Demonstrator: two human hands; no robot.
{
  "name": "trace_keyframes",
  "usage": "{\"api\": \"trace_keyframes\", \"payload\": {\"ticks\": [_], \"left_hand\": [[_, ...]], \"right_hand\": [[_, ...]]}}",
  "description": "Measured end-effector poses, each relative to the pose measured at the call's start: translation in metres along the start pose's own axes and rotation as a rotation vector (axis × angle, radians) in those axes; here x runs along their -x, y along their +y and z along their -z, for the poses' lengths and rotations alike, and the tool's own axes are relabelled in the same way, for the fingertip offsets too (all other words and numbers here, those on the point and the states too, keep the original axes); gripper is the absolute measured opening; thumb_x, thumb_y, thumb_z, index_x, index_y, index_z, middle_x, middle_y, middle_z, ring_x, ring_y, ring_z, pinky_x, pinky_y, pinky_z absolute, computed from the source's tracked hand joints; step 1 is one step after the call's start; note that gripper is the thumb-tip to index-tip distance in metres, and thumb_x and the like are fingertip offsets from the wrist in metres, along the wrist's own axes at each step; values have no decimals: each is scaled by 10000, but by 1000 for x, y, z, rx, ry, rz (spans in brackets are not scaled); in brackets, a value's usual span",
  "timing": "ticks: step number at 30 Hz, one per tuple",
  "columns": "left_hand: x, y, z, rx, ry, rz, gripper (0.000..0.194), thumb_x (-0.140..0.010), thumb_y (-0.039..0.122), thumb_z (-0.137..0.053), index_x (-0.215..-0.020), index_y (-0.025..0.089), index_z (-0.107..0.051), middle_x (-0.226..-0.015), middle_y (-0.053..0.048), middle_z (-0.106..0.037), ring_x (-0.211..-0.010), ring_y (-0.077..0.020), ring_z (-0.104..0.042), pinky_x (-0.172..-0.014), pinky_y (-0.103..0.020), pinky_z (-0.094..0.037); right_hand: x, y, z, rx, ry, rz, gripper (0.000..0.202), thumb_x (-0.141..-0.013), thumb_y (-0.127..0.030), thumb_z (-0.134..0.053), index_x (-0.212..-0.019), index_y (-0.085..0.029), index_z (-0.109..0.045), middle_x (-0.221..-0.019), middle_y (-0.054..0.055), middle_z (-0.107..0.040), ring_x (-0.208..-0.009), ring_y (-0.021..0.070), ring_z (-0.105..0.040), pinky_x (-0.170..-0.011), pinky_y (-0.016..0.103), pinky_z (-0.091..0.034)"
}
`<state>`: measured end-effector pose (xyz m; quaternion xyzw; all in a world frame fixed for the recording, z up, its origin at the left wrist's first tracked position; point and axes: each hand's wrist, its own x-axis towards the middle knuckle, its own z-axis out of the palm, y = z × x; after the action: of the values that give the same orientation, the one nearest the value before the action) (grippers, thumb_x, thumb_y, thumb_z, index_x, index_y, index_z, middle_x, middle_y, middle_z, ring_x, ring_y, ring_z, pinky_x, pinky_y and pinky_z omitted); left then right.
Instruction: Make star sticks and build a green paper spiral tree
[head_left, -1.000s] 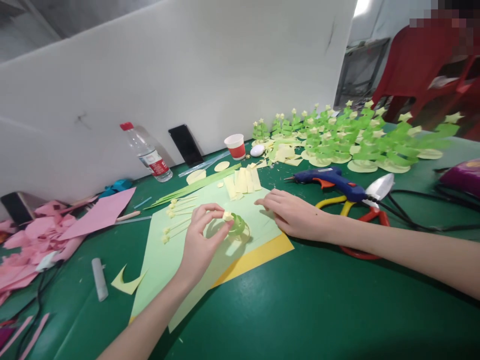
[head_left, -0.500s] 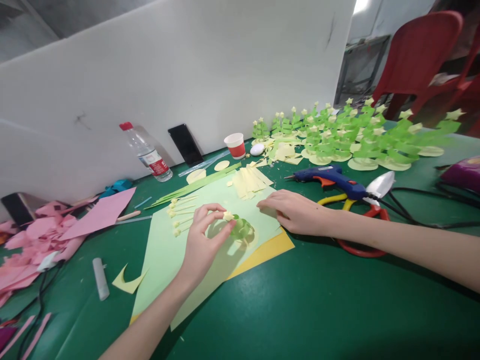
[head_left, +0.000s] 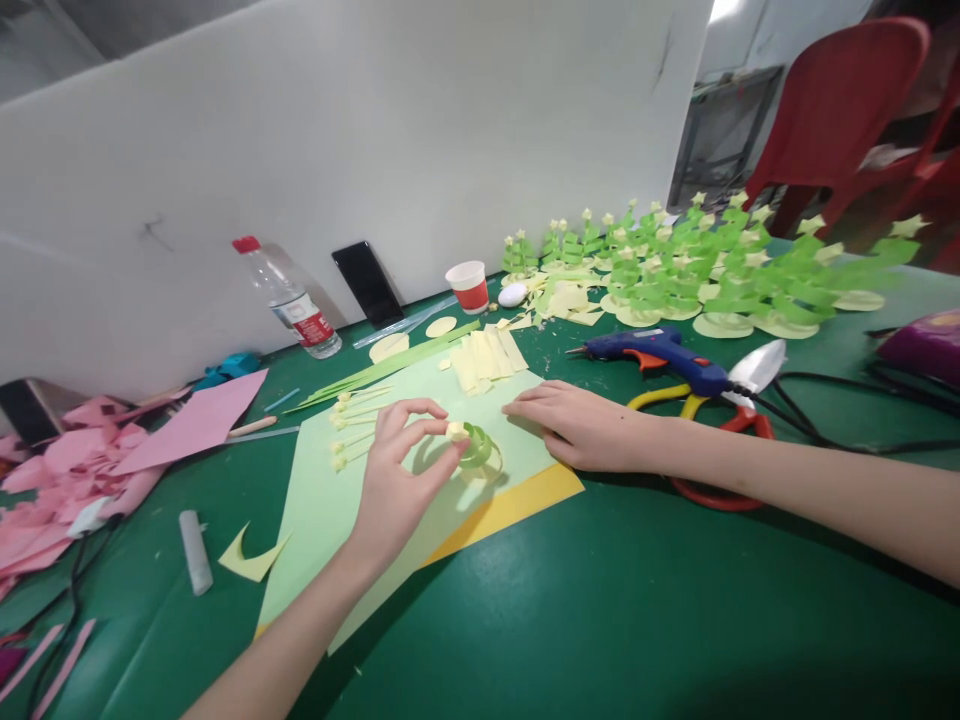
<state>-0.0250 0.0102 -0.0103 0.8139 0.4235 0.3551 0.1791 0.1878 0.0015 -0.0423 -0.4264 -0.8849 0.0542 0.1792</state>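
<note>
My left hand (head_left: 394, 480) pinches a small pale-yellow paper star (head_left: 456, 431) between thumb and fingers. The star tops a curled green paper spiral (head_left: 478, 447), which stands over a pale sheet of paper (head_left: 307, 540). Whether the spiral's lower end is fixed to a base is hard to make out. To the right of it, my right hand (head_left: 581, 425) lies palm down at the sheet's edge, fingers stretched out and holding nothing. Several paper stars on thin stems (head_left: 341, 445) lie left of the spiral, and pale paper strips (head_left: 487, 358) lie behind it.
Finished star-topped spirals (head_left: 720, 270) crowd the back right. A blue glue gun (head_left: 660, 355) and red-and-yellow scissors (head_left: 690, 402) lie by my right forearm, with cables nearby. A bottle (head_left: 304, 315), a phone (head_left: 367, 285) and a paper cup (head_left: 469, 290) stand along the white partition. Pink paper (head_left: 195, 425) lies left.
Both hands and the pale sheet, with the strips and stemmed stars on it, have shifted slightly left. The view has moved a little too. My left hand keeps its pinch on the star.
</note>
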Motion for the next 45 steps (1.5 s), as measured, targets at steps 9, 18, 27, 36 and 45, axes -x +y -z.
{"api": "trace_keyframes", "payload": {"ticks": [9, 18, 27, 36, 45], "left_hand": [[0, 0, 0, -38, 26, -41, 101, -757, 243, -584, -661, 226, -560, -888, -21, -560, -926, -220, -492, -844, -404, -408], [1, -1, -3, -30, 39, -45, 101, -768, 235, -567, -672, 220, -539, -865, -17, -562, -913, -214, -501, -843, -400, -408], [0, 1, -5, 3, 34, -7, 115, -755, 218, -581, -651, 215, -534, -864, -13, -564, -905, -192, -498, -835, -359, -411], [2, 0, -7, 86, 45, 62, 86, -744, 221, -593, -663, 212, -564, -880, -6, -567, -918, -182, -515, -861, -347, -404], [1, 1, -8, 73, 59, 47, 87, -748, 228, -596, -669, 212, -562, -868, -2, -572, -918, -180, -518, -855, -339, -406]], "right_hand": [[2, -8, 5, -79, 96, 153, 328, -787, -63, -381, -991, -109, -634, -1030, 82, -642, -991, 203, -498, -910, 368, -389], [3, -12, 3, -111, -15, 251, 374, -798, -63, -373, -1079, -118, -614, -1126, 101, -590, -1031, 222, -426, -920, 388, -365], [2, -18, 9, -77, -191, 271, 428, -819, -39, -361, -1152, -187, -585, -1230, 104, -505, -1089, 249, -366, -921, 427, -337], [2, -16, 7, -83, -215, 261, 429, -855, -81, -313, -1181, -184, -570, -1247, 113, -486, -1106, 253, -357, -928, 437, -336], [2, -16, 6, -84, -200, 271, 430, -853, -86, -310, -1176, -178, -578, -1242, 119, -498, -1103, 260, -366, -915, 454, -354]]}}
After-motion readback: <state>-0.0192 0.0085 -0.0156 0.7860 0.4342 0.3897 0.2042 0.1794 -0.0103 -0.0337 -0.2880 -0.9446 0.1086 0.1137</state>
